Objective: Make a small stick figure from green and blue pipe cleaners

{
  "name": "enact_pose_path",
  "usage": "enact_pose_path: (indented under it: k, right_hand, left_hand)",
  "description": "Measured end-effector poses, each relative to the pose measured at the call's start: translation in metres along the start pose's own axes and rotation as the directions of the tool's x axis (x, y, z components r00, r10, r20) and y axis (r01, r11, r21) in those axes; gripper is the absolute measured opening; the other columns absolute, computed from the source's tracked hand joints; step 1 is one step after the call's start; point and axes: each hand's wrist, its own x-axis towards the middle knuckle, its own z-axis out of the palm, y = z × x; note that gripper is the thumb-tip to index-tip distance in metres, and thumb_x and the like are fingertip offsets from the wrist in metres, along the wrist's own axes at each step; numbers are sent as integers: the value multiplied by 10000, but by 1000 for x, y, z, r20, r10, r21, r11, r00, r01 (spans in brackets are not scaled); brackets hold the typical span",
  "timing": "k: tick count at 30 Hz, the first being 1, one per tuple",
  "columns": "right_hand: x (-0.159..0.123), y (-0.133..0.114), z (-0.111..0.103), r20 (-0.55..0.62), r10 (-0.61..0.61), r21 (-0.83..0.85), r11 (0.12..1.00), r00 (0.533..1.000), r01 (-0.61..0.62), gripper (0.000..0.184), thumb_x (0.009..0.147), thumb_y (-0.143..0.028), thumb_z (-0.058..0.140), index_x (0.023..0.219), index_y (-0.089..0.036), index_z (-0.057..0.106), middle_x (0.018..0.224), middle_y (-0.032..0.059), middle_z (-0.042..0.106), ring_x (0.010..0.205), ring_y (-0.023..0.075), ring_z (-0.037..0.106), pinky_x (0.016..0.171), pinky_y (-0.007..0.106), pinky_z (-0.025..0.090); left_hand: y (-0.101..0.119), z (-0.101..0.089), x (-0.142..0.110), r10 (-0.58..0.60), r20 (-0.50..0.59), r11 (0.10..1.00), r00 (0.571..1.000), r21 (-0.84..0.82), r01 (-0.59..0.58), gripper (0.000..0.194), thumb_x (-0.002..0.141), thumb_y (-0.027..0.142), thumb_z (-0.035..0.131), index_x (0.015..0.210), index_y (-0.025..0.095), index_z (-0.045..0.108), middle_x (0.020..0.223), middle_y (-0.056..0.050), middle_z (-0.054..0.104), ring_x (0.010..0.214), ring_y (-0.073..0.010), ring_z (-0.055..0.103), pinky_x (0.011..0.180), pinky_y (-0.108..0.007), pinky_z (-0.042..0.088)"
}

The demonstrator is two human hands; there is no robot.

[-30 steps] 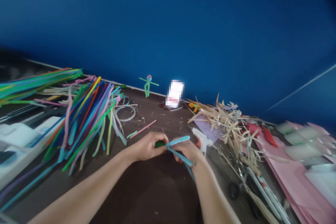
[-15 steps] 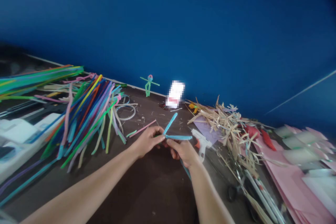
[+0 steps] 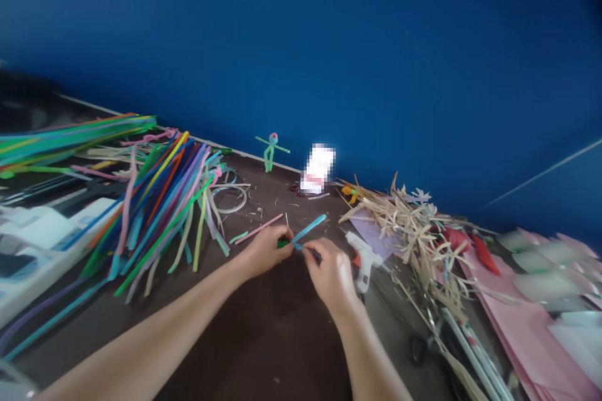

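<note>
far left: a tight bundle of multicoloured pipe cleaners [image 3: 70,135] lies along the back of the dark brown tabletop [image 3: 282,351], with a white flat item [image 3: 42,232] at the near edge, too blurred to tell what it is
left of hands: a fanned heap of loose pipe cleaners [image 3: 160,213] spreads across the table, a clear ring of tape [image 3: 230,198] just behind it, and a short pink pipe cleaner [image 3: 258,229] lies just beyond the left hand
left hand: the left hand [image 3: 266,252] is closed, fingers curled round a green piece [image 3: 283,243] and the near end of the blue pipe cleaner [image 3: 308,229]
blue pipe cleaner: held between both hands, free end angled up and to the right, above the table
right hand: the right hand [image 3: 332,274] is nearly closed, thumb and forefinger pinching the blue pipe cleaner close to the left hand; exact grip partly hidden
just changed: the hands are closer together, and the blue arm that lay crosswise is no longer visible, now hidden or wrapped in the pinch
back centre: a small pipe-cleaner figure [image 3: 269,151] stands against the blue wall [image 3: 301,44], beside a pixelated white object [image 3: 318,168]
right of hands: a white glue gun [image 3: 363,258] sits just beside the right hand, near lilac paper [image 3: 369,232] and a heap of dried straw [image 3: 404,225]
far right: black-handled scissors [image 3: 418,349], red paper pieces [image 3: 484,255] and pink paper sheets [image 3: 527,338]
</note>
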Motion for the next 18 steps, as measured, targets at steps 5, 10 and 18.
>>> enact_pose_path:
  k: [5,10,18]
  right_hand:
    - [4,7,-6,15,57,144,988,998,-58,108,727,-223,553,734,-197,657,756,40,616,779,176,544,741,285,394]
    - [6,15,-10,471,89,512,782,878,-355,129,704,-261,573,703,-165,659,604,-2,606,579,125,534,556,227,405]
    - [6,16,-3,643,164,621,460,749,-634,243,647,-372,627,618,-134,589,440,-44,495,378,53,409,374,169,276]
  left_hand:
    - [10,-13,-3,6,223,997,975,-70,10,68,660,208,461,682,161,505,555,46,504,466,-89,481,445,-184,361]
    - [18,-20,-9,55,467,977,883,-208,48,83,631,144,471,671,148,543,604,28,555,502,-79,488,485,-179,377]
    - [8,-10,-9,110,392,862,913,-494,108,77,686,209,517,710,136,524,653,14,562,503,-68,497,510,-198,401]
